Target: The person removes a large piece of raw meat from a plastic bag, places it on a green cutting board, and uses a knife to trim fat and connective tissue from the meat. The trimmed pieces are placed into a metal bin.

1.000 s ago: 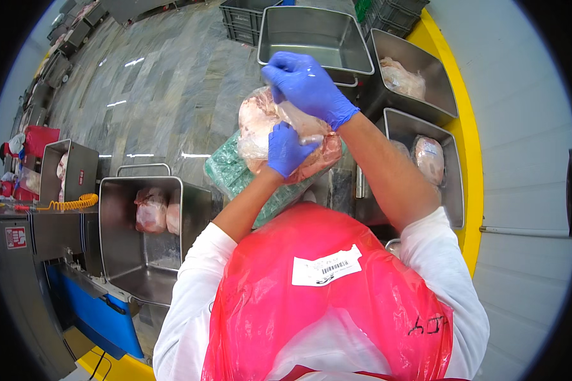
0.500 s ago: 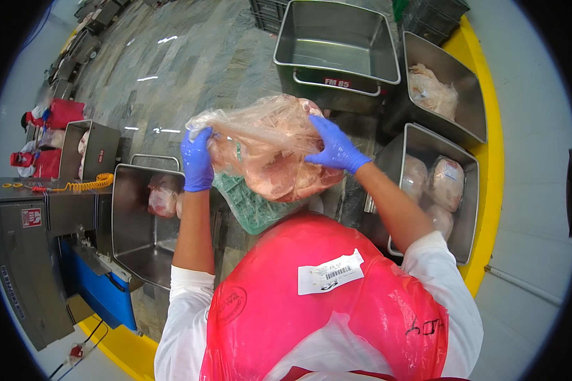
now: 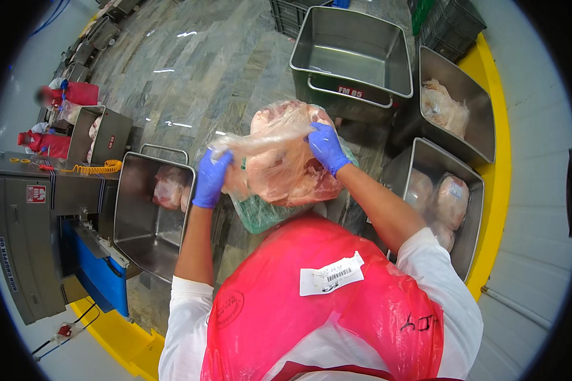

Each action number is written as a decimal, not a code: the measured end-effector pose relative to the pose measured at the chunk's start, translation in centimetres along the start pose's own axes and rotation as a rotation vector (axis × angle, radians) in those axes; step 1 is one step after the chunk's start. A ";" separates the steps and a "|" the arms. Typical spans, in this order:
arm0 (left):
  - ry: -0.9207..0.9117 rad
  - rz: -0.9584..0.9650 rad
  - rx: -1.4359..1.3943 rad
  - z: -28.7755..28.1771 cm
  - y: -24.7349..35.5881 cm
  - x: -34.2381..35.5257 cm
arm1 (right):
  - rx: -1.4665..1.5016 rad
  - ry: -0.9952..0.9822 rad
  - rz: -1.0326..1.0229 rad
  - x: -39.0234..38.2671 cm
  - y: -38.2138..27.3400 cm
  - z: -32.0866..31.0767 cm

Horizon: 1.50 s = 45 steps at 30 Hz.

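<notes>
A large piece of raw pink meat (image 3: 289,174) lies in front of me on a green crate (image 3: 258,216) covered with clear film. Over the meat, a clear plastic bag (image 3: 267,144) is stretched in a gathered band between my blue-gloved hands. My left hand (image 3: 211,178) grips the bag's bunched end, just left of the meat. On the other side my right hand (image 3: 327,148) is closed on the bag at the meat's upper right. Part of the meat is seen through the film.
An empty steel tub (image 3: 351,54) stands ahead. To the right are a tub with plastic film (image 3: 443,108) and one with wrapped meat (image 3: 451,202). At left, another tub (image 3: 147,219) holds wrapped meat beside a grey machine (image 3: 35,244). Farther off, people in red aprons (image 3: 79,93) work.
The bag's gathered band has been drawn across the meat, and more meat shows beyond it. My left hand has turned and lowered slightly. The whole view has shifted a little.
</notes>
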<state>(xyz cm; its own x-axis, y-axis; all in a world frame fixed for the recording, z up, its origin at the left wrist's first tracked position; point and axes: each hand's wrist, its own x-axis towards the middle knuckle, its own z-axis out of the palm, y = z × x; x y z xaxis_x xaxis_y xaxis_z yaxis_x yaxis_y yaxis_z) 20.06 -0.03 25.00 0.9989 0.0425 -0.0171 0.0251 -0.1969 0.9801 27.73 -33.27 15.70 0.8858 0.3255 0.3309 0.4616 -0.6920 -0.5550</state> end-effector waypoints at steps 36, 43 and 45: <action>0.074 -0.290 -0.455 0.4 -9.4 -4.0 | -0.204 0.049 0.102 -7.1 -5.6 -2.5; -0.037 0.041 0.145 3.3 -7.3 -2.6 | 0.070 0.386 0.471 -2.7 -3.7 3.6; -0.057 0.148 0.340 4.4 -9.6 -1.4 | 0.187 0.398 0.621 -0.9 -2.5 4.1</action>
<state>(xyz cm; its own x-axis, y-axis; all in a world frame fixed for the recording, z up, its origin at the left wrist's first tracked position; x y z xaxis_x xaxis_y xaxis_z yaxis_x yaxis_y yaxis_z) 18.54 -2.47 14.80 0.9930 -0.0631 0.0994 -0.1177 -0.5112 0.8514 25.94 -29.22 13.63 0.9177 -0.3693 0.1463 -0.0836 -0.5398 -0.8377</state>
